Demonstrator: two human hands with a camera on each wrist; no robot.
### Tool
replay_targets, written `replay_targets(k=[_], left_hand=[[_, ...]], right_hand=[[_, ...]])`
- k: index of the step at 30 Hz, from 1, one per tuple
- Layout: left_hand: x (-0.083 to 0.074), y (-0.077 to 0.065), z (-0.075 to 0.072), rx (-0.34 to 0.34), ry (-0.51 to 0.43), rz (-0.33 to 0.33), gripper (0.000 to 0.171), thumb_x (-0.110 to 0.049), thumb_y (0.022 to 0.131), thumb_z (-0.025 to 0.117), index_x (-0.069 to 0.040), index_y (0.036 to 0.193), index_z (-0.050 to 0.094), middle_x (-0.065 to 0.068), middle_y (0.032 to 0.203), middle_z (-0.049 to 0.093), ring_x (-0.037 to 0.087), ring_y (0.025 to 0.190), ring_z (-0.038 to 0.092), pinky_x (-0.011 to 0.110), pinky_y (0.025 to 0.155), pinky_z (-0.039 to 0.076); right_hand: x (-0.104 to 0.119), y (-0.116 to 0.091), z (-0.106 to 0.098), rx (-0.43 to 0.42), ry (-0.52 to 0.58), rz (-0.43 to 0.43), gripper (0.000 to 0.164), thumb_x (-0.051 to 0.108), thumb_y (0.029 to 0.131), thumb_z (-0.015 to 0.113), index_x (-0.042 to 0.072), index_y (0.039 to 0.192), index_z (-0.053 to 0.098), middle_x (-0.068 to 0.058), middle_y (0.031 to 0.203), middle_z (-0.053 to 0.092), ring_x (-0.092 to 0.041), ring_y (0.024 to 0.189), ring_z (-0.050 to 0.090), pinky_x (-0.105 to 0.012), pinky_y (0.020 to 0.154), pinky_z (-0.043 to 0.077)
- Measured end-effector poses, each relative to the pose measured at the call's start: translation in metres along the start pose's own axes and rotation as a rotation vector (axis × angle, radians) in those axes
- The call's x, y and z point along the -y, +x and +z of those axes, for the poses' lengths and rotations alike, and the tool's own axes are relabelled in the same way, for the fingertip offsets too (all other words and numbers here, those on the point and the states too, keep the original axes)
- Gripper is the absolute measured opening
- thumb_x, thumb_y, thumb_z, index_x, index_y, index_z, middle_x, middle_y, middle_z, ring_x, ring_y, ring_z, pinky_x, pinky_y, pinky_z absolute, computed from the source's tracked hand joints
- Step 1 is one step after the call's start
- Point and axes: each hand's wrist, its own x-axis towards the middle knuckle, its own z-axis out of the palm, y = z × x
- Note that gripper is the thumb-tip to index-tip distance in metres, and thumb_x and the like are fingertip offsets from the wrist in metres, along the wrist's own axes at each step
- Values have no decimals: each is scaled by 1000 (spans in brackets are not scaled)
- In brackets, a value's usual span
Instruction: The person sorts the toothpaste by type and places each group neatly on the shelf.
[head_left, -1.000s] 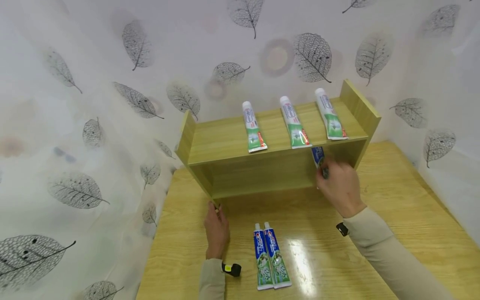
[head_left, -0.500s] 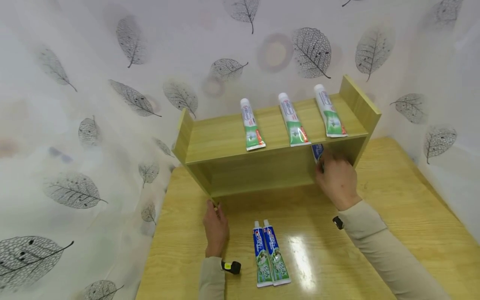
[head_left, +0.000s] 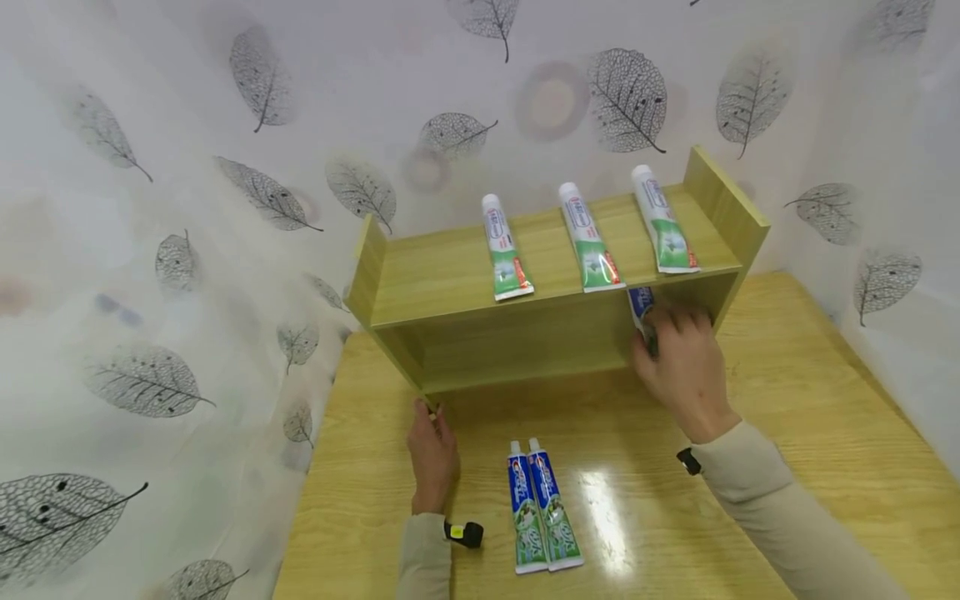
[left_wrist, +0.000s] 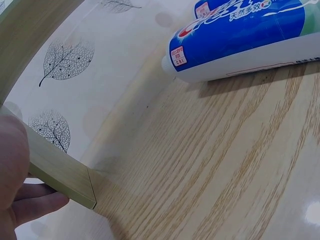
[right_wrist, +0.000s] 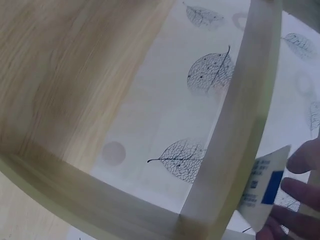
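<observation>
In the head view, my right hand [head_left: 686, 367] holds a blue toothpaste tube [head_left: 641, 304] at the right end of the shelf's lower level. My fingers cover most of this tube, and the upper board hides its far end. The right wrist view shows the tube's pale printed back [right_wrist: 260, 190] beside the fingers. My left hand [head_left: 433, 458] grips the lower left corner of the wooden shelf [head_left: 442, 275], its thumb and fingers on either side of the board [left_wrist: 65, 175]. Two blue-and-green toothpaste tubes [head_left: 525, 517] lie side by side on the table, right of my left hand.
Three white-and-green toothpaste tubes [head_left: 592, 242] lie spaced apart on the upper level, ends near its front edge. Raised side panels [head_left: 723, 200] bound the shelf. The wooden table [head_left: 810, 400] meets a leaf-patterned wall [head_left: 300, 150] behind and at both sides.
My right hand has shifted slightly at the lower level, still holding the tube; more of the tube shows than half a second ago. The left hand stays on the shelf corner.
</observation>
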Motion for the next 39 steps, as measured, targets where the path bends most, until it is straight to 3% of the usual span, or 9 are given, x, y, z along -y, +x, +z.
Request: replay_targets(k=[6, 13, 19, 26, 32, 39], left_hand=[[-1, -1, 0, 5, 1, -1, 3, -4, 113, 56, 0, 113, 56, 25, 95, 73, 38, 83, 79, 45, 61, 61], [-2, -3, -2, 14, -14, -1, 7, 3, 110, 57, -2, 114, 55, 29, 101, 74, 42, 89, 80, 51, 67, 64], [-1, -4, -1, 18, -13, -5, 4, -3, 113, 55, 0, 114, 56, 28, 102, 74, 41, 89, 79, 49, 67, 64], [-1, -2, -1, 17, -29, -6, 5, -4, 114, 54, 0, 113, 56, 27, 101, 74, 40, 88, 79, 48, 66, 63], [-2, -1, -2, 31, -26, -25, 6, -6, 114, 53, 0, 115, 56, 28, 105, 75, 42, 93, 80, 51, 69, 65], [-3, -2, -2, 32, -12, -41, 6, -7, 115, 54, -2, 115, 56, 28, 105, 75, 41, 91, 80, 49, 68, 64]], right_hand=[[13, -13, -1, -95, -42, -78, 13, 15, 95, 70, 2, 94, 71, -24, 111, 77, -49, 95, 64, -62, 67, 47], [24, -33, 4, -85, 17, -91, 11, 13, 93, 70, 2, 94, 72, -24, 111, 78, -49, 99, 65, -62, 74, 45], [34, -50, 11, -25, 41, -148, 17, 16, 98, 61, 2, 95, 70, -22, 107, 78, -47, 99, 66, -58, 75, 45], [47, -74, 20, 34, 77, -191, 12, 12, 93, 59, 7, 87, 67, -16, 100, 80, -41, 96, 68, -54, 71, 49], [57, -94, 28, 76, 76, -200, 1, 9, 85, 63, 9, 84, 63, -15, 103, 80, -39, 94, 69, -49, 71, 50], [66, -112, 34, 128, 100, -180, 7, 9, 83, 69, 12, 82, 63, -14, 103, 80, -34, 94, 69, -44, 73, 49]])
